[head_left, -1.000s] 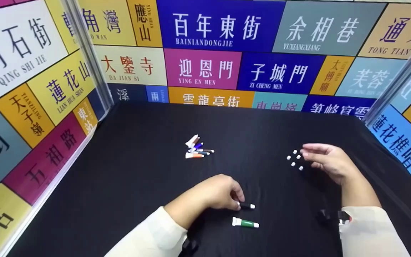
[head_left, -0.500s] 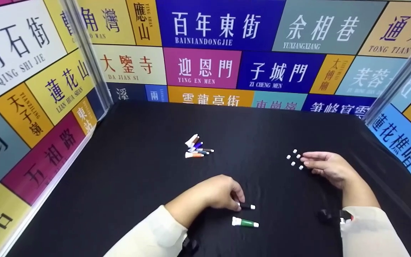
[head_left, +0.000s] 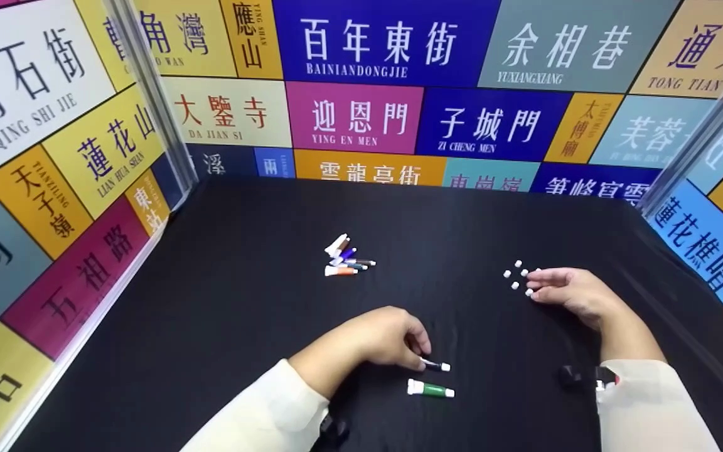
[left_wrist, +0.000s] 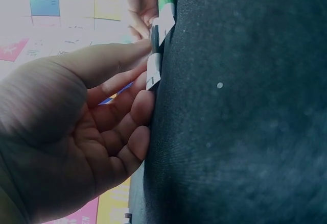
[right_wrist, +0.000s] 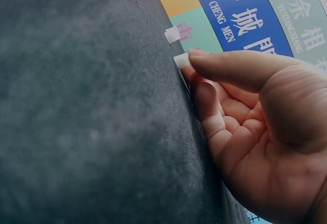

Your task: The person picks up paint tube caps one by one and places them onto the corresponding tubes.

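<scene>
My left hand (head_left: 396,336) pinches the white end of a small black paint tube (head_left: 434,364) between thumb and fingers, low over the black cloth. In the left wrist view the dark tube (left_wrist: 156,39) lies against the thumb tip. Just in front of it lies a green paint tube (head_left: 432,389) with a white cap. On the right, my right hand (head_left: 578,295) reaches among several small white caps (head_left: 514,285), its thumb and fingertips apart. In the right wrist view a white cap (right_wrist: 181,60) sits right at the thumb tip; whether it is touched, I cannot tell.
A loose pile of paint tubes (head_left: 344,256), brown, blue, dark and orange among them, lies toward the back middle. Black cloth (head_left: 261,232) covers the table. Printed sign panels (head_left: 361,119) stand along the back and sides.
My right hand has come slightly nearer the front, its thumb now by the nearest cap. Another white cap shows behind its fingers. The black tube in my left hand has tilted slightly.
</scene>
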Motion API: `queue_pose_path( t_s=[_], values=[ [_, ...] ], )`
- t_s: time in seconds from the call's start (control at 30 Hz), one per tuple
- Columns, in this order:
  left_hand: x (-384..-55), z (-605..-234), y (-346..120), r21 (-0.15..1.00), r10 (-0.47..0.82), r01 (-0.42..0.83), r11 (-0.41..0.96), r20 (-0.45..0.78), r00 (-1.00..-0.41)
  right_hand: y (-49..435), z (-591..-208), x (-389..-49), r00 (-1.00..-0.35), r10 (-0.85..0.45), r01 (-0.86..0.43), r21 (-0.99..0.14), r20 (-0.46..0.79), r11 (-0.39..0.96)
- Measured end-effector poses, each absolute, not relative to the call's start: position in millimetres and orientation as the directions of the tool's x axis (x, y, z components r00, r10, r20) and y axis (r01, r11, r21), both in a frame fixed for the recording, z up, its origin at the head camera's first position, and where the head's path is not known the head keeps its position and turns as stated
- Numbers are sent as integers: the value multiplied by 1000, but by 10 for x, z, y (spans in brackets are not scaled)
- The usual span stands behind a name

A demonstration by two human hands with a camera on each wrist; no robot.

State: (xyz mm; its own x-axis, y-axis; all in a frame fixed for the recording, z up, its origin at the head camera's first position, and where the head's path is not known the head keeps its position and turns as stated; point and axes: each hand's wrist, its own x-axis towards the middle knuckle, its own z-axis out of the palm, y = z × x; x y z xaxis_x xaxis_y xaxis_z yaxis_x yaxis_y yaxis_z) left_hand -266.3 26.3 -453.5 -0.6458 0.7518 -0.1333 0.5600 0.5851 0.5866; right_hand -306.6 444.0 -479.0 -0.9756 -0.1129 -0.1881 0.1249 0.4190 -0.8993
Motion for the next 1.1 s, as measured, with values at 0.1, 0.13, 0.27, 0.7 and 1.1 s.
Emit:
queue_pose_path(
  t_s=[0.1, 0.13, 0.27, 0.7, 1.1],
  values=[
    [-2695, -4523, 247, 618, 745, 538, 574, -120, -657, 4427, -4786, -3070, -979, -96, 112, -872, -178, 477],
    [-2708, -4516, 238, 625, 742, 533, 570, -112, -661, 4423, -4788, -3076, -980, -89, 108, -857, -175, 503],
    [-2765, -4481, 189, 668, 726, 512, 541, -63, -685, 4390, -4785, -3098, -986, -68, 74, -770, -151, 634],
    [-2933, -4442, 60, 825, 664, 404, 396, 47, -746, 4343, -4746, -3098, -988, -71, 35, -644, -139, 764],
    [-3323, -4394, -426, 867, 444, 332, 372, 147, -884, 4341, -4736, -3041, -983, -42, 106, -742, -179, 661]
  ],
)
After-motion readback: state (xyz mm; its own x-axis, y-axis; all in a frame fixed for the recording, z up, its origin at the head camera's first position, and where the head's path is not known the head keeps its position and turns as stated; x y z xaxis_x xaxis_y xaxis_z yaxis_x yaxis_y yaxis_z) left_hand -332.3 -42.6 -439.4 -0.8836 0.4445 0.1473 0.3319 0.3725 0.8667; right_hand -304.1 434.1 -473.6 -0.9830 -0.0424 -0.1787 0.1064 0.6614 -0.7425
